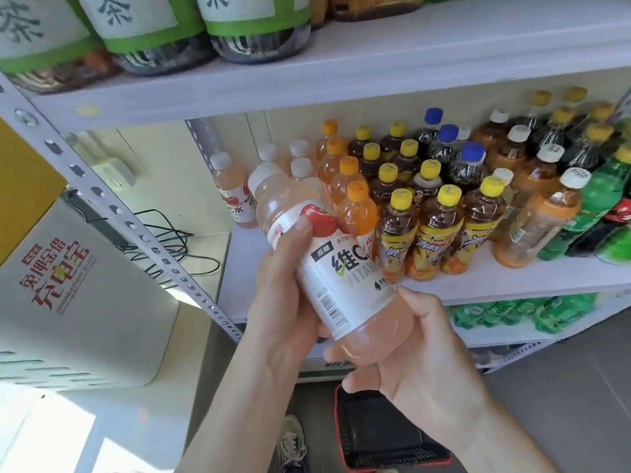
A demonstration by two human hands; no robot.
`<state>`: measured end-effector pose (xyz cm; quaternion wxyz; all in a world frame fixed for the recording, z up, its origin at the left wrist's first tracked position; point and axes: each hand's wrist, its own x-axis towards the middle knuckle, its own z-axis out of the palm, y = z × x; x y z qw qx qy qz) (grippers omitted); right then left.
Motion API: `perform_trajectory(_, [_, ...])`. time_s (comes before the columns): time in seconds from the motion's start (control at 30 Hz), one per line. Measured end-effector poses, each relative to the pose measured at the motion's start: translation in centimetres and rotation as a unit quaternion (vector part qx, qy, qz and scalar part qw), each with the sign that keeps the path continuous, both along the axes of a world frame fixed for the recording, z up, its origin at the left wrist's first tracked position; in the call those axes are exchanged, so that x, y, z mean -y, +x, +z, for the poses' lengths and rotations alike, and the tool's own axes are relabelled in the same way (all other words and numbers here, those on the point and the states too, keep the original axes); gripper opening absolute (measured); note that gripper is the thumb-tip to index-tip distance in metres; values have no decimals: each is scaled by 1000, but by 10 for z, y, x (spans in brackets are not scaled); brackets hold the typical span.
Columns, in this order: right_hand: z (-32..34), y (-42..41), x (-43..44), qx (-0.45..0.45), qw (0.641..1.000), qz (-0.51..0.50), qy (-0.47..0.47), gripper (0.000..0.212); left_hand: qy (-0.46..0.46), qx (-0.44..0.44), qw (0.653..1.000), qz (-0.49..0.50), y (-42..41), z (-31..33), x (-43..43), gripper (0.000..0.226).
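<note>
Right hand (416,349) cups the base, left hand (283,302) wraps the label. Both grip the pink vitamin bottle (345,268), tilted in mid-air before the shelf (512,285). Likely mid-shelving. Next, probably, stand it upright beside the white-capped row (232,199) behind.

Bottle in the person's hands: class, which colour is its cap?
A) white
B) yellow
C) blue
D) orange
A: the bottle, gripped by the left hand and the right hand, has a white cap at its upper end.
</note>
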<state>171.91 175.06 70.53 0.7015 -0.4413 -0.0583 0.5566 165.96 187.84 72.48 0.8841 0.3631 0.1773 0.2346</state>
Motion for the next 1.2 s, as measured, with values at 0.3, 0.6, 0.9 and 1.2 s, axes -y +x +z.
perform_trajectory(0.3, [-13, 3, 17, 198, 975, -30, 97, 53, 11, 33, 999, 20, 1, 0, -7, 40])
perform_trajectory(0.6, [-27, 19, 16, -21, 998, 37, 43, 68, 73, -37, 993, 86, 12, 8, -19, 42])
perform_trajectory(0.9, [-24, 21, 14, 29, 997, 51, 52, 72, 138, -40, 988, 48, 6, 15, -29, 41])
perform_trajectory(1.2, [-30, 25, 9, -88, 990, 98, 48, 63, 339, -150, 928, 47, -4, 33, -46, 49])
